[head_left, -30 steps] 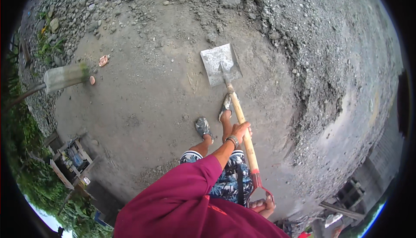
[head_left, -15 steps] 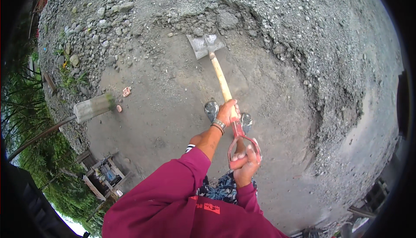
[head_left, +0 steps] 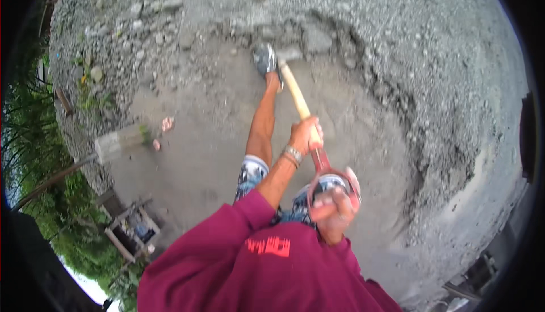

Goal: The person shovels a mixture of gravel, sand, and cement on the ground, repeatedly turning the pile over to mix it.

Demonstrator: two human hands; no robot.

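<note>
A shovel [head_left: 296,91] with a pale wooden shaft and a red D-shaped handle slants away from me. My left hand [head_left: 305,135] is wrapped round the shaft just above the red part. At the near end, my right hand [head_left: 334,207] grips the crossbar of the D-handle. The metal blade [head_left: 290,53] meets the foot of the gravel bank [head_left: 363,56], and my left shoe [head_left: 264,59] covers its left part. Whether the shoe presses on the blade or stands beside it, I cannot tell.
Loose stones [head_left: 142,45] lie at the far left. A concrete block [head_left: 120,143] with a pole is on the left, near small pinkish pieces [head_left: 167,123]. A wooden box [head_left: 133,229] of odds and ends stands at the lower left. The gravel bank curves round the right side.
My left leg has stretched forward, bringing its shoe up to the blade. The shovel's handle end and both hands have shifted slightly right, still gripping.
</note>
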